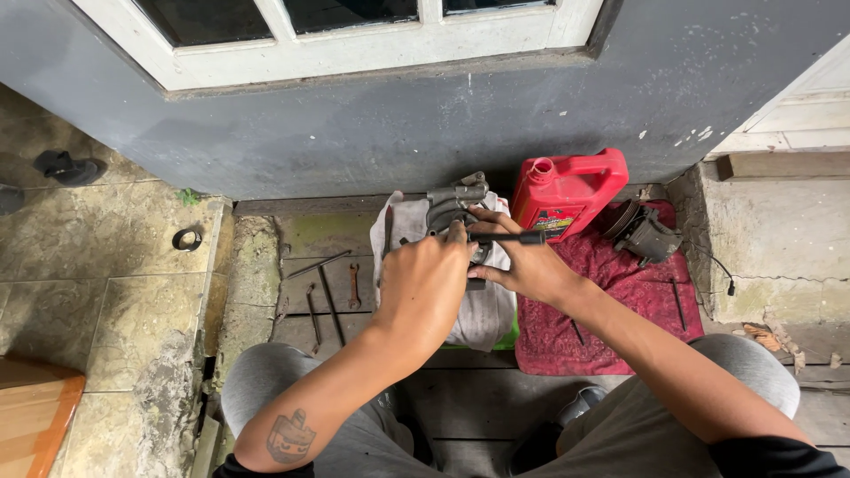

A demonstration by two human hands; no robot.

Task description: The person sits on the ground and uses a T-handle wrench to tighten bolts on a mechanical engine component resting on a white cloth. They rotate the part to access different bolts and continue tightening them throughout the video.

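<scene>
left hand (425,279) grip closed on metal part (453,205) | right hand (522,265) grips black tool (509,237) | red jug (567,190) behind

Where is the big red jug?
In the head view, the red jug stands upright against the grey wall, just right of the person's hands, at the back edge of the red cloth, with a dark metal part beside it.

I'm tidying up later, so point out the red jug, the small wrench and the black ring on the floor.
Red jug (571,190), head view: middle of its front face.
Small wrench (353,287), head view: mid-shaft, on the boards.
Black ring (187,239), head view: its rim, on the stone floor.
</scene>
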